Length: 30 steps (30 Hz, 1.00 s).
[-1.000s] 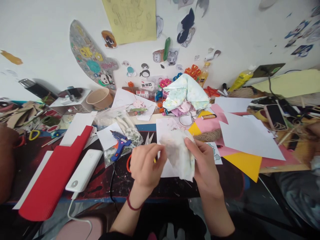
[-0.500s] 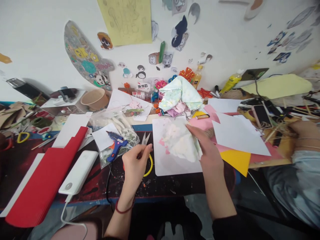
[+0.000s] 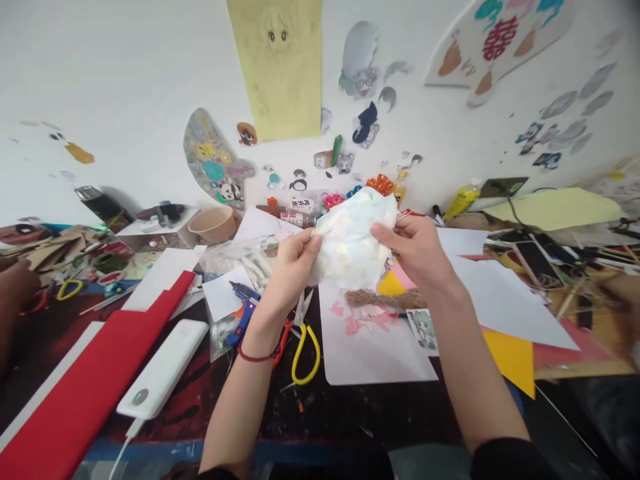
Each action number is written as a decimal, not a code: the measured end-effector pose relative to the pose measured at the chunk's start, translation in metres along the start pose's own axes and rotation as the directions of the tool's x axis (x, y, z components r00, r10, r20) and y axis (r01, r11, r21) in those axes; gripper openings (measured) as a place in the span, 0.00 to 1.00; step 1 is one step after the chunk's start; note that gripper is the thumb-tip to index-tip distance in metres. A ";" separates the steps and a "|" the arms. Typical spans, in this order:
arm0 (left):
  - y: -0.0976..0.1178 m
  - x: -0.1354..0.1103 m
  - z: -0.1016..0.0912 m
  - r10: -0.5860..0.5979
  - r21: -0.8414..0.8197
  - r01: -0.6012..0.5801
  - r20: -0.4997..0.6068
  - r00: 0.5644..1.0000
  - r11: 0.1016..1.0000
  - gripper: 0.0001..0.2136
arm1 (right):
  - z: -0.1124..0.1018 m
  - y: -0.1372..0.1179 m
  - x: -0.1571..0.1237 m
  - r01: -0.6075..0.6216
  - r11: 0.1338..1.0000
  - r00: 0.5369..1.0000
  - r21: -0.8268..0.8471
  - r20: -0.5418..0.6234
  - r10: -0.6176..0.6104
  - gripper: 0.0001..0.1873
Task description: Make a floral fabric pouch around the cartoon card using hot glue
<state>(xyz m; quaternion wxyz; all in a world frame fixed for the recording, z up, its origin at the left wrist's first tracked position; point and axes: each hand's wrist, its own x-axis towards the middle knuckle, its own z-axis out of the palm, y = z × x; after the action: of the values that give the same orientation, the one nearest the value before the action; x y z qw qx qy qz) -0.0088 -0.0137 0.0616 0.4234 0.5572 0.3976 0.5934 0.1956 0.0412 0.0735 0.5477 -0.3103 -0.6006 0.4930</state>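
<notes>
Both my hands hold a crumpled piece of white patterned tissue paper (image 3: 353, 243) up above the table. My left hand (image 3: 293, 263) pinches its left edge and my right hand (image 3: 415, 250) grips its right edge. Below them lie yellow-handled scissors (image 3: 304, 337) and a white sheet with pink scraps (image 3: 373, 340) on the dark table (image 3: 320, 413). A blue glue gun (image 3: 243, 307) rests on a plastic bag left of my left wrist.
A red paper stack (image 3: 75, 393) and a white power bank (image 3: 163, 370) lie at the left. White, pink and yellow sheets (image 3: 505, 313) spread to the right. A paper cup (image 3: 214, 223) stands at the back. Other people's hands show at the far left (image 3: 15, 287) and far right (image 3: 617, 293).
My left hand left the scissors and joined my right hand on the tissue paper. Both hands lifted it up and away from the white sheet. The view tilted upward.
</notes>
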 end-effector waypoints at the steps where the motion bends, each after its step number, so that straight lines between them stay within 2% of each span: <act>1: 0.005 0.005 -0.005 0.022 -0.012 -0.022 0.023 1.000 1.000 0.13 | 0.002 -0.003 0.007 0.061 0.998 0.998 -0.022 -0.010 -0.062 0.20; 5: 0.026 0.023 -0.017 0.057 -0.061 -0.049 0.137 0.989 0.997 0.11 | 0.008 -0.009 0.029 0.224 0.973 0.974 -0.063 -0.015 -0.225 0.18; 8: 0.035 0.030 -0.022 0.075 0.004 -0.076 0.126 0.989 0.997 0.12 | 0.010 -0.008 0.034 0.262 0.964 0.965 -0.054 -0.018 -0.263 0.14; 11: 0.037 0.031 -0.025 0.108 0.091 -0.116 0.085 0.990 0.989 0.13 | 0.007 -0.004 0.032 0.243 0.969 0.970 -0.048 -0.003 -0.244 0.11; 14: 0.038 0.028 -0.026 0.135 0.183 -0.144 0.059 0.989 0.972 0.13 | 0.001 0.001 0.029 0.191 0.979 0.978 -0.075 0.095 -0.184 0.12; 20: 0.045 0.018 -0.025 0.197 0.411 -0.226 0.113 0.974 0.883 0.12 | -0.008 0.002 0.031 0.207 0.958 0.967 -0.197 0.188 -0.170 0.19; 25: 0.044 0.018 -0.019 0.215 0.589 -0.274 0.170 0.962 0.760 0.08 | 0.012 -0.012 0.023 0.344 0.865 0.922 -0.365 0.308 -0.236 0.14; 28: 0.040 0.022 -0.019 0.225 0.623 -0.295 0.191 0.956 0.724 0.08 | 0.028 -0.017 0.015 0.347 0.825 0.918 -0.446 0.340 -0.202 0.10; 30: 0.038 0.025 -0.022 0.215 0.612 -0.274 0.170 0.962 0.742 0.09 | 0.035 -0.017 0.013 0.327 0.839 0.928 -0.434 0.314 -0.199 0.14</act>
<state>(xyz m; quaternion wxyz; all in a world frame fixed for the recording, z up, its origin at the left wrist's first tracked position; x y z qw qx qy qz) -0.0334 -0.0024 0.1045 0.1479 0.7395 0.4773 0.4511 0.1624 0.0388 0.0973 0.4343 -0.2833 -0.8065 0.2842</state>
